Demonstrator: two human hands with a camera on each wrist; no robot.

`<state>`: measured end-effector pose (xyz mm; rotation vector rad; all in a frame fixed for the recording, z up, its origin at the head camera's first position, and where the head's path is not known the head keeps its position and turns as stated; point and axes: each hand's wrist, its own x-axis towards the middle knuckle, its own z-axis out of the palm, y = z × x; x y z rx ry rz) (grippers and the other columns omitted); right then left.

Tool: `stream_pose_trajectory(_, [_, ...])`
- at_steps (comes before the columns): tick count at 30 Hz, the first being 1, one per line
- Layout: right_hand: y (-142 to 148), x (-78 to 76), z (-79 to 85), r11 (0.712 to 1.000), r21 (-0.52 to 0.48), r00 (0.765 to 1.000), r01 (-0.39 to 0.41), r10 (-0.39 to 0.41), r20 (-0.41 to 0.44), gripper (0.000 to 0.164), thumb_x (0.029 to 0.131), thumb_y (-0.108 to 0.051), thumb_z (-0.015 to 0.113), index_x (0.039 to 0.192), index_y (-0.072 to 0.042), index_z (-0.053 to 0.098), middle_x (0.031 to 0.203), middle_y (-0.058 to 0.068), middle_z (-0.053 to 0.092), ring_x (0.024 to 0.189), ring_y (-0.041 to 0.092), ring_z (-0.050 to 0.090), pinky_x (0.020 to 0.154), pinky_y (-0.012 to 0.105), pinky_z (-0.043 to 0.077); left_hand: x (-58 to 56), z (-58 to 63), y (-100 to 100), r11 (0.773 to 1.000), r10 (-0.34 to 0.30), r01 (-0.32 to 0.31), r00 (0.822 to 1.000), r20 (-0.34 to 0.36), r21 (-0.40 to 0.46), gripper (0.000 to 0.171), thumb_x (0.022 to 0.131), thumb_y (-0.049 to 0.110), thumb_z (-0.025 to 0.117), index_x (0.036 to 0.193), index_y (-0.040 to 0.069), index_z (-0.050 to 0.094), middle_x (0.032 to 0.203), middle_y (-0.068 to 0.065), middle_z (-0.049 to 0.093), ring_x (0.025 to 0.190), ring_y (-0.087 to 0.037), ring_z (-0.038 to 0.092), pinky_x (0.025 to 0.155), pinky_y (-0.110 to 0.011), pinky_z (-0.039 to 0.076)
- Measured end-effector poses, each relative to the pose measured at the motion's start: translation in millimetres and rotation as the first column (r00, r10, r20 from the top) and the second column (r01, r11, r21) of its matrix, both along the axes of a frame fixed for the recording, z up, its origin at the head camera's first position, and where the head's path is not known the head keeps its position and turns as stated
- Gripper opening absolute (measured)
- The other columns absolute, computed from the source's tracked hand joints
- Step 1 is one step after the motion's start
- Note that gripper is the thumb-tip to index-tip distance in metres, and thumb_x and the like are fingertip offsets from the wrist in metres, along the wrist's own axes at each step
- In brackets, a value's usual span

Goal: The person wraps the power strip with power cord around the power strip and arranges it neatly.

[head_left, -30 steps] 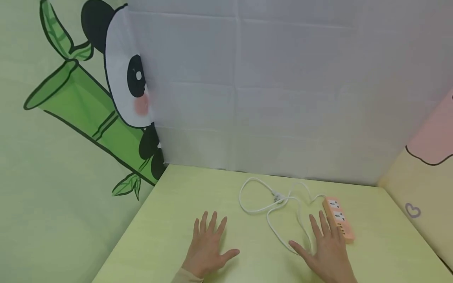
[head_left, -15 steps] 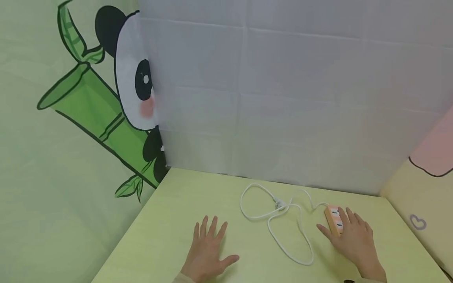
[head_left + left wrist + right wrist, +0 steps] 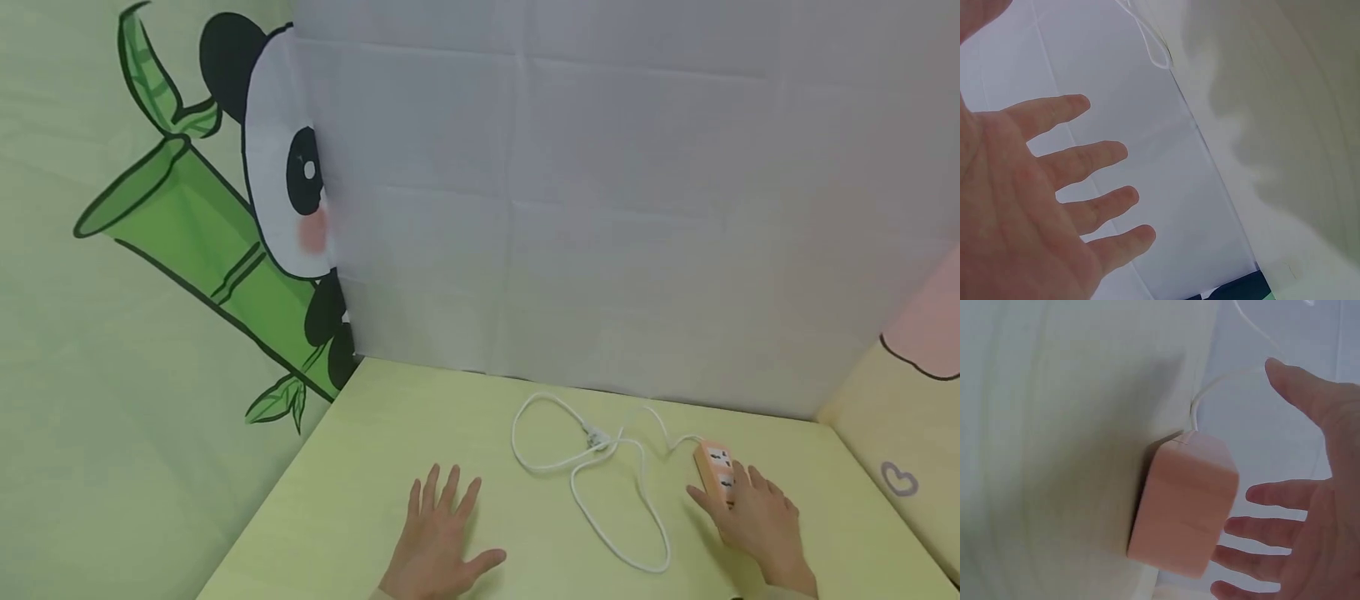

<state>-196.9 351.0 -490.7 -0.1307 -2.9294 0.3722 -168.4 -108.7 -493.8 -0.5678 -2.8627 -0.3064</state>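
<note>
An orange power strip (image 3: 711,468) with white socket faces lies at the right of the table. My right hand (image 3: 765,521) hovers over its near end, hiding that part; thumb and fingers are spread to either side. In the right wrist view the strip's plain orange end (image 3: 1185,509) stands beside the fingertips, and the thumb is well apart from it. A white cord runs from its far end in loose loops to a plug (image 3: 597,437) mid-table. My left hand (image 3: 435,533) is over the table's left part, fingers spread, holding nothing, as the left wrist view also shows.
The pale yellow-green table (image 3: 420,408) meets a white cloth backdrop (image 3: 562,208) at its far edge. A green wall cloth with a panda and bamboo print (image 3: 202,242) is on the left. Another printed cloth borders the right side.
My right hand has moved right, from beside the cord loop to over the power strip's near end. The left hand stays about where it was. The head view has shifted slightly.
</note>
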Motion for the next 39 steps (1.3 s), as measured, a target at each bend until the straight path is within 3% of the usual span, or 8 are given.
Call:
stream_pose_trajectory(8, [1.0, -1.4, -15.5, 1.000, -0.019, 1.000, -0.019, 0.019, 0.001, 0.096, 0.094, -0.065, 0.057, 0.142, 0.015, 0.037, 0.130, 0.048, 0.048, 0.109, 0.068, 0.051, 0.076, 0.071, 0.048, 0.4, 0.0, -0.4, 1.000, -0.022, 0.022, 1.000, 0.012, 0.008, 0.092, 0.084, 0.077, 0.058, 0.149, 0.013, 0.049, 0.157, -0.022, 0.042, 0.148, -0.049, 0.029, 0.116, -0.067, 0.026])
stream_pose_trajectory(14, [3.4, -6.7, -11.0, 0.999, -0.031, 0.999, -0.030, 0.031, 0.018, 0.094, 0.095, -0.063, 0.058, 0.139, 0.016, 0.037, 0.126, 0.046, 0.051, 0.103, 0.065, 0.055, 0.072, 0.067, 0.050, -0.4, 1.1, 2.2, 1.000, -0.013, 0.014, 1.000, -0.013, 0.013, 0.091, 0.085, 0.077, 0.057, 0.150, 0.014, 0.049, 0.157, -0.021, 0.042, 0.148, -0.048, 0.030, 0.117, -0.065, 0.026])
stream_pose_trajectory(20, [6.4, -12.0, -8.0, 0.997, -0.061, 0.993, -0.043, 0.050, 0.112, 0.099, 0.096, -0.058, 0.059, 0.146, 0.021, 0.025, 0.136, 0.049, 0.041, 0.114, 0.066, 0.051, 0.081, 0.067, 0.050, -1.4, 0.7, 4.5, 1.000, -0.011, 0.011, 1.000, -0.010, 0.025, 0.091, 0.085, 0.078, 0.056, 0.149, 0.013, 0.050, 0.157, -0.021, 0.042, 0.148, -0.048, 0.030, 0.117, -0.064, 0.026])
stream_pose_trajectory(24, [8.8, -14.0, -7.9, 0.995, -0.085, 0.986, -0.050, 0.063, 0.154, 0.095, 0.096, -0.048, 0.064, 0.145, 0.022, 0.023, 0.133, 0.049, 0.041, 0.115, 0.065, 0.050, 0.084, 0.067, 0.048, -0.8, -0.4, 6.0, 0.999, -0.009, 0.008, 1.000, 0.011, 0.034, 0.091, 0.085, 0.078, 0.057, 0.149, 0.013, 0.050, 0.157, -0.021, 0.041, 0.149, -0.048, 0.029, 0.117, -0.064, 0.026])
stream_pose_trajectory(31, [14.2, -18.8, -8.8, 0.994, -0.085, 0.987, -0.066, 0.077, 0.140, 0.077, 0.094, -0.030, 0.068, 0.139, 0.019, 0.029, 0.118, 0.045, 0.052, 0.096, 0.052, 0.060, 0.074, 0.061, 0.051, -1.8, -0.1, 10.6, 0.999, -0.004, 0.003, 1.000, 0.016, 0.043, 0.090, 0.085, 0.076, 0.058, 0.149, 0.014, 0.050, 0.158, -0.020, 0.041, 0.149, -0.048, 0.029, 0.118, -0.063, 0.026])
stream_pose_trajectory(39, [18.3, -24.3, -8.2, 0.994, -0.085, 0.988, -0.071, 0.082, 0.129, 0.069, 0.093, -0.020, 0.066, 0.135, 0.018, 0.027, 0.108, 0.041, 0.055, 0.085, 0.041, 0.058, 0.069, 0.056, 0.050, -3.7, -0.4, 15.6, 0.999, 0.006, -0.006, 1.000, 0.005, 0.035, 0.090, 0.084, 0.077, 0.058, 0.148, 0.013, 0.052, 0.156, -0.020, 0.043, 0.148, -0.048, 0.031, 0.117, -0.063, 0.028])
